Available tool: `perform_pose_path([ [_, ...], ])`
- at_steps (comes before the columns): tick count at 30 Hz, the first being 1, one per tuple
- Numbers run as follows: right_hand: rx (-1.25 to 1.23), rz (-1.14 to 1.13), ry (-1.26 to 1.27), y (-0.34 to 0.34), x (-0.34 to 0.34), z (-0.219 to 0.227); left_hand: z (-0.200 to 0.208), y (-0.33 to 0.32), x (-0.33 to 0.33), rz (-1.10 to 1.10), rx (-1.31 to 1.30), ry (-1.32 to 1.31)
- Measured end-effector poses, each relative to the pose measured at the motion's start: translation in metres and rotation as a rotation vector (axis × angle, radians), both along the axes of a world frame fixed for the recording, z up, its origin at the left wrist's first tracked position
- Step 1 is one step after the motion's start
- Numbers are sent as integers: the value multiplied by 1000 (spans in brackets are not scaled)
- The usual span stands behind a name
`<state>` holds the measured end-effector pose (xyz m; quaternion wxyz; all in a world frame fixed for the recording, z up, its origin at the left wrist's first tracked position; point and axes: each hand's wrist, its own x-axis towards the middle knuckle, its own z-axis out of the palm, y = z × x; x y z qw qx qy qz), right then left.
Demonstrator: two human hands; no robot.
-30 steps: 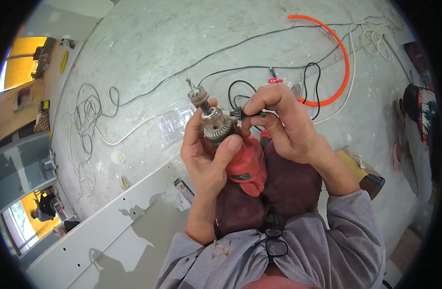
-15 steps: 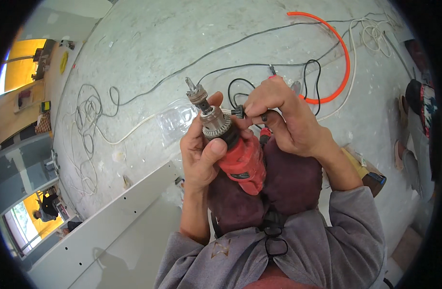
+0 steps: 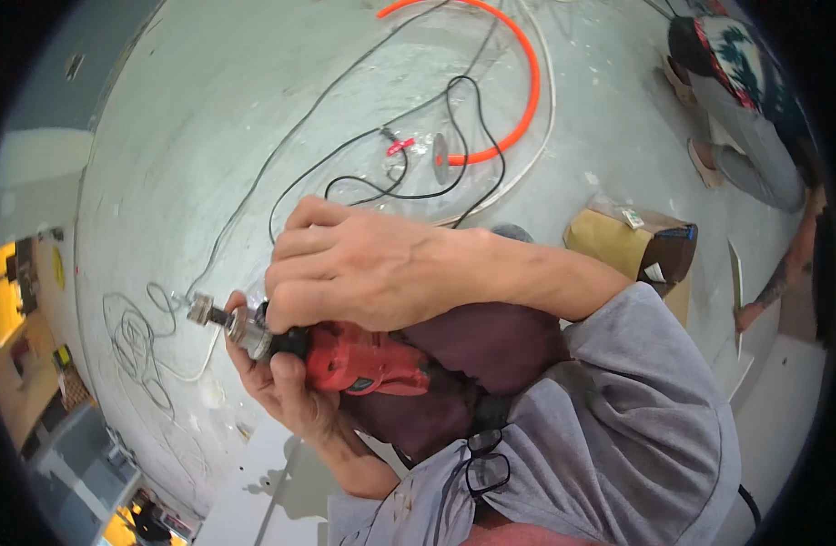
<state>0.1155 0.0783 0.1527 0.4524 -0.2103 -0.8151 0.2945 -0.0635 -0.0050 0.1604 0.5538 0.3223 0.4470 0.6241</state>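
Observation:
A red power drill (image 3: pixel 363 359) lies across my lap, its nose pointing left. My left hand (image 3: pixel 299 400) is wrapped round its front end from below, with the thumb near the black collar. A metal hole cutter (image 3: pixel 202 310) sticks out of the silver toothed chuck (image 3: pixel 248 332). Over the top of the chuck and drill body, my right hand (image 3: pixel 354 259) is closed with its fingers curled down at the chuck's side. The chuck key seen in it earlier is hidden behind the hand now.
An orange hose (image 3: pixel 532 77) curves over the floor beside a grey disc (image 3: pixel 440 156) and a black cord (image 3: pixel 501 164). A cardboard box (image 3: pixel 609 238) stands to the right. Beyond it another person (image 3: pixel 754 136) crouches. A white panel (image 3: pixel 245 482) lies at lower left.
My right hand has come over the drill and down onto the chuck, hiding the chuck key. The drill has swung round to point left, and the view has turned toward the right.

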Motion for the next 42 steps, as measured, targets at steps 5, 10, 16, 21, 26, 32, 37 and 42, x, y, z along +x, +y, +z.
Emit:
perform_pose_path([
  [5,128,-37,-10,2,4,-2,-5,-4,-5,-16,8,35],
  [10,-90,129,45,6,9,7,-14,-4,-13,-40,-4,27],
  [16,-554,196,-127,7,8,23,-9,7,-17,-87,-70,33],
  [21,-766,124,71,-1,10,16,-12,11,-17,-102,-27,13],
  [26,-564,-51,197,-1,12,4,-8,11,-18,-200,-39,-80],
  [32,-326,58,23,6,6,14,-7,9,-22,-233,-4,-178],
  [37,-233,53,-51,12,9,11,-9,10,-13,-222,-43,-81],
  [42,-87,63,-130,24,1,20,-6,8,-19,-209,-18,-75],
])
